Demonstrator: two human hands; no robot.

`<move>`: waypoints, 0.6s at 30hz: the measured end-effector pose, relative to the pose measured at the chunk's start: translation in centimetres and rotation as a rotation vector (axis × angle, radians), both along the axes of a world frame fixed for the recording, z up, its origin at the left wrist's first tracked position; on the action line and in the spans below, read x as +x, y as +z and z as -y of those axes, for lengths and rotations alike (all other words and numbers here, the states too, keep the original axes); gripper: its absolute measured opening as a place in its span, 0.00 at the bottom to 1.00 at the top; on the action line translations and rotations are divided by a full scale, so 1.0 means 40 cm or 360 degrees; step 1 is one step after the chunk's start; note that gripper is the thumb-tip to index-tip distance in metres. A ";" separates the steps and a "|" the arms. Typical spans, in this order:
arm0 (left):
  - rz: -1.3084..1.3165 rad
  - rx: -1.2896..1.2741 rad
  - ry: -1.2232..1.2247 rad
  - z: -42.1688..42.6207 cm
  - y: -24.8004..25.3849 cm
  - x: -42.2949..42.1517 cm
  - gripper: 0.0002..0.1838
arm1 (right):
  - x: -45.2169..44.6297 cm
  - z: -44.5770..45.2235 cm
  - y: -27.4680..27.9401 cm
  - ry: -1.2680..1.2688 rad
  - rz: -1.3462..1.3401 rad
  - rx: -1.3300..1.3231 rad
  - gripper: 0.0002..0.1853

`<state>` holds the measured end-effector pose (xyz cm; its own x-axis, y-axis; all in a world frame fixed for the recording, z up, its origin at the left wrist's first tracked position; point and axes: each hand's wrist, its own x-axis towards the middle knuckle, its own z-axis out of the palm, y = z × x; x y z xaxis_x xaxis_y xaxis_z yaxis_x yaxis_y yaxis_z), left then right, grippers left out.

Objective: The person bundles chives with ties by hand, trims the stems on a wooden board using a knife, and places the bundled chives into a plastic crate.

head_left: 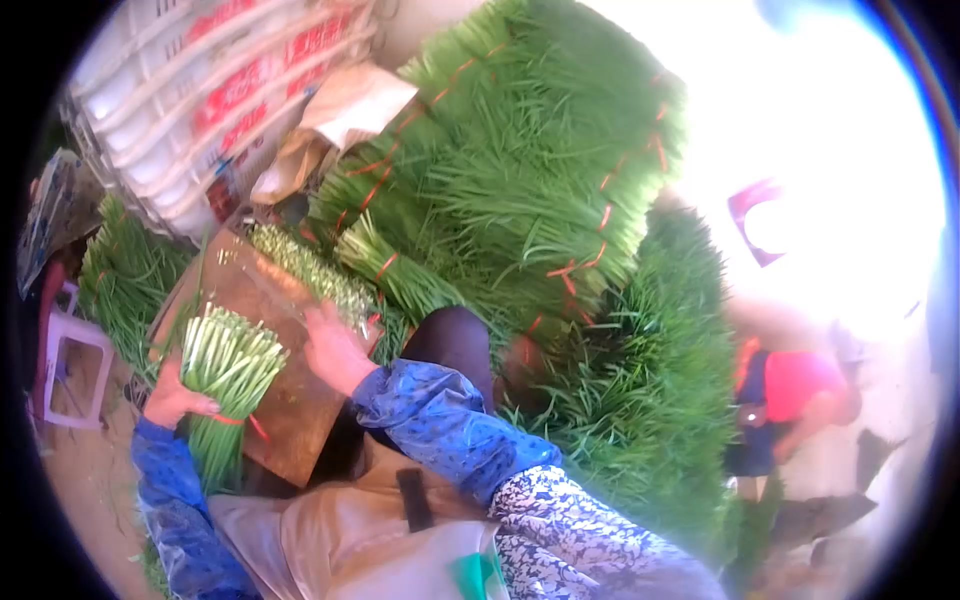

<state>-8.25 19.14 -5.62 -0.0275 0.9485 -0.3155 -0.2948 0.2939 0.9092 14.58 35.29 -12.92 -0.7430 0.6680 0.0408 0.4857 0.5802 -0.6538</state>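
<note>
My left hand [174,398] is wrapped round a bundle of green stalks [232,362], whose pale cut ends point up and which has a red tie [226,420] lower down. The bundle is in front of a brown wooden board [300,415]. At the board's right side is my right hand [335,345], its fingers at a strip of small cut stalk pieces [310,275]. What those fingers hold, if anything, is hidden. A smaller tied bundle [385,258] lies just beyond the cut pieces.
A big stack of green bundles with red ties [540,150] rises ahead, with loose greens [640,420] at right. White baskets [225,95] stand at upper left, a pink plastic stool [78,370] at far left. A person in red [800,385] bends at far right.
</note>
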 end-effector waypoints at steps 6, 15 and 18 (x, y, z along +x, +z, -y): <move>-0.2106 0.0115 0.0299 -0.042 -0.076 0.085 0.68 | 0.051 -0.088 0.118 -0.0388 -0.0917 -0.1153 0.09; -0.2728 -0.0731 -0.0002 -0.075 -0.074 0.203 0.63 | 0.113 -0.055 0.199 -0.0163 -0.0407 -0.0842 0.08; -0.2760 -0.0481 0.0275 -0.093 -0.119 0.201 0.61 | 0.114 -0.013 0.192 -0.0019 -0.0295 -0.0623 0.08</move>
<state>-0.20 22.84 -10.38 -0.5733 0.8186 0.0353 0.8167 0.5674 0.1052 19.12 35.79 -5.25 -0.7390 0.6683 -0.0855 0.3448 0.2661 -0.9001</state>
